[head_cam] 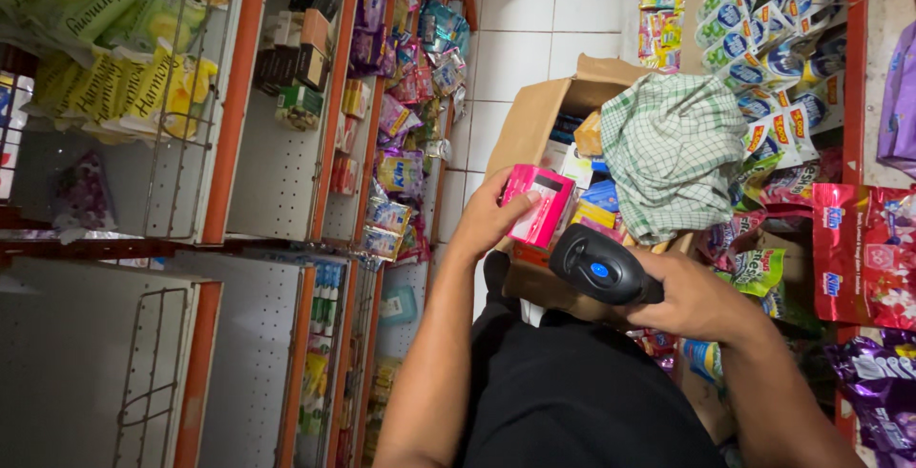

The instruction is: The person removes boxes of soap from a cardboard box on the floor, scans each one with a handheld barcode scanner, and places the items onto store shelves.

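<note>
Shelves (286,144) of packets line the left side. The left hand (487,220) comes up from a bent forearm, fingers wrapped round a small pink box (539,203), holding it tilted just over the open cardboard carton (534,115). Right beside it, the right hand (692,301) clenches a black handheld scanner (601,266), its head pointing toward the box. A green checked cloth (673,148) drapes across the carton's far side.
</note>
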